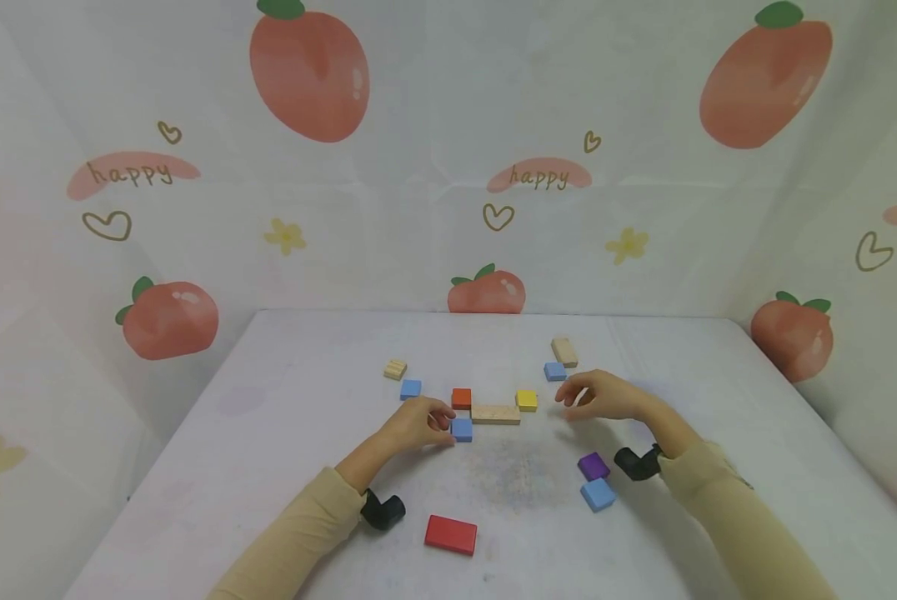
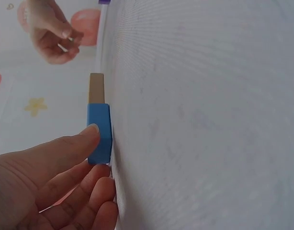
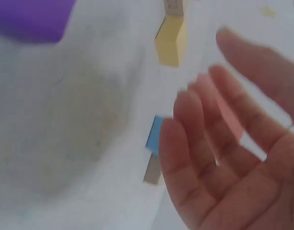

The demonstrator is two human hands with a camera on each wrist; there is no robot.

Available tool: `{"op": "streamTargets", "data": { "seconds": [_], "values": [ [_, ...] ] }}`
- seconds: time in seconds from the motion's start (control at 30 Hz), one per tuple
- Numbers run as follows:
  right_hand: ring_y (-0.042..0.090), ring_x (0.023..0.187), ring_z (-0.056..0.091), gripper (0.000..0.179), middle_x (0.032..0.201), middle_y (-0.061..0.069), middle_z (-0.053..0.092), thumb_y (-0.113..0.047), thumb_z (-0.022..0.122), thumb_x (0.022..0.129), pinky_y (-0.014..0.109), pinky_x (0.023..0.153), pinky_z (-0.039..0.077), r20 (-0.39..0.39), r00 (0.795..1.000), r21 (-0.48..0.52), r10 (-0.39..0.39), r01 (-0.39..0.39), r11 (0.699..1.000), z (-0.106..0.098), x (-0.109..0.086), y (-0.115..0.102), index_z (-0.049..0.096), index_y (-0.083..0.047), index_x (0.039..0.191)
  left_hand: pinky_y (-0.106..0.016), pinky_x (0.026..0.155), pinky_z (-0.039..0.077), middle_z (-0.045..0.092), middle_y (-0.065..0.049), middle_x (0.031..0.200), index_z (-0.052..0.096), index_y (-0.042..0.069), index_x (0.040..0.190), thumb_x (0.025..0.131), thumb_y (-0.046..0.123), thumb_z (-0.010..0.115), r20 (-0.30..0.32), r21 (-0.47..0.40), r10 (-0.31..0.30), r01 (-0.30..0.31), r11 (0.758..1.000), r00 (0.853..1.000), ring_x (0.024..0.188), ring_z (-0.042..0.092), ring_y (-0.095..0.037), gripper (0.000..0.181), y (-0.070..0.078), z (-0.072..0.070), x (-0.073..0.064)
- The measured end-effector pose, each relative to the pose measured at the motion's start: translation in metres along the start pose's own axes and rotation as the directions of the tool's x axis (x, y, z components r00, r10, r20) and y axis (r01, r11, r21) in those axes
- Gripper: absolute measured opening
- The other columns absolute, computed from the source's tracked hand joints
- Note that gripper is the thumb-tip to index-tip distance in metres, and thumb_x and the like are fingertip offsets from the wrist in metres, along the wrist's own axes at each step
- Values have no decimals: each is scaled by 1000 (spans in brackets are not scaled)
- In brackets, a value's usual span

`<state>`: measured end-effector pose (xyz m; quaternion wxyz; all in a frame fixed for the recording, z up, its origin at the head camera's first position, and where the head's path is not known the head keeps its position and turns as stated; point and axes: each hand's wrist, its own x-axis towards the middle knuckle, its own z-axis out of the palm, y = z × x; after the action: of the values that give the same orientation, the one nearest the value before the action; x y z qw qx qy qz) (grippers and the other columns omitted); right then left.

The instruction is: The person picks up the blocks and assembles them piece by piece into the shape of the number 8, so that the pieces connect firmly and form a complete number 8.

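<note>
From my head view, my left hand (image 1: 418, 423) pinches a blue square block (image 1: 461, 430) (painted wood, by the look of it, like the other coloured ones) at the near left corner of a pale wooden plank (image 1: 495, 415). An orange-red square block (image 1: 461, 398) sits by the plank's far left corner, a yellow square block (image 1: 527, 400) by its far right. My right hand (image 1: 598, 394) hovers to the right, fingers loosely bent, holding nothing. I judge this group partly put together: three corners have a block, while the others lie outside it. Those are a striped wooden block (image 1: 396, 369) and a second blue block (image 1: 411, 389) at far left, a third blue block (image 1: 555, 371) and a plain wooden block (image 1: 564, 352) at far right, a purple square block (image 1: 593, 467) and a fourth blue block (image 1: 598, 494) at near right, and a red rectangular block (image 1: 451, 535) nearest me. From my left wrist, my thumb lies on the blue square block, fingers curled at its end; whether it touches the plank I cannot tell. From my right wrist, my relaxed fingers have the yellow square block beyond their tips.
</note>
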<state>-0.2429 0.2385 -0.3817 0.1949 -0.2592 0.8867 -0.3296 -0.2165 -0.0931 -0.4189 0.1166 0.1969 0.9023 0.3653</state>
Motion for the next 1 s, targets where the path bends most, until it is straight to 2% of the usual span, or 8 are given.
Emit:
{"op": "streamTargets", "data": {
  "seconds": [0.23,0.43,0.53,0.77,1.0],
  "values": [
    [15,90,59,32,104,13,64,-18,71,81,22,75,48,115,993,28,11,-15,1000,-3,-17,13,62,-3,108,-19,65,47,67,-6,86,66,1,105,74,12,77,0,-1,6,-6,1000,1000,75,56,-11,34,0,-1,0],
    [5,83,58,32,101,18,64,-14,70,80,20,76,48,183,981,91,-69,53,994,-2,-28,28,62,0,108,-19,66,47,66,-6,86,66,2,105,74,12,77,1,-6,-13,13,1000,1000,75,56,-11,34,1,0,-1],
    [4,79,57,32,98,20,62,-11,69,80,20,75,48,197,976,123,-87,64,990,1,-32,32,62,1,108,-19,66,47,66,-6,86,66,2,105,74,12,77,-1,-9,-14,14,1000,1000,75,56,-11,34,1,0,-1],
    [7,74,54,32,91,23,59,-9,71,79,20,68,47,233,969,193,-78,33,981,7,-37,34,62,1,108,-19,67,47,66,-6,86,66,2,105,74,12,77,1,-15,-15,15,1000,1000,75,55,-11,35,1,0,0],
    [9,76,52,34,90,12,60,-10,74,76,18,66,45,256,961,193,-105,56,980,9,-36,37,63,0,107,-19,66,47,66,-6,86,66,1,105,74,12,77,0,-14,-7,7,1000,1000,75,56,-11,35,0,0,-1]
  ]
}}
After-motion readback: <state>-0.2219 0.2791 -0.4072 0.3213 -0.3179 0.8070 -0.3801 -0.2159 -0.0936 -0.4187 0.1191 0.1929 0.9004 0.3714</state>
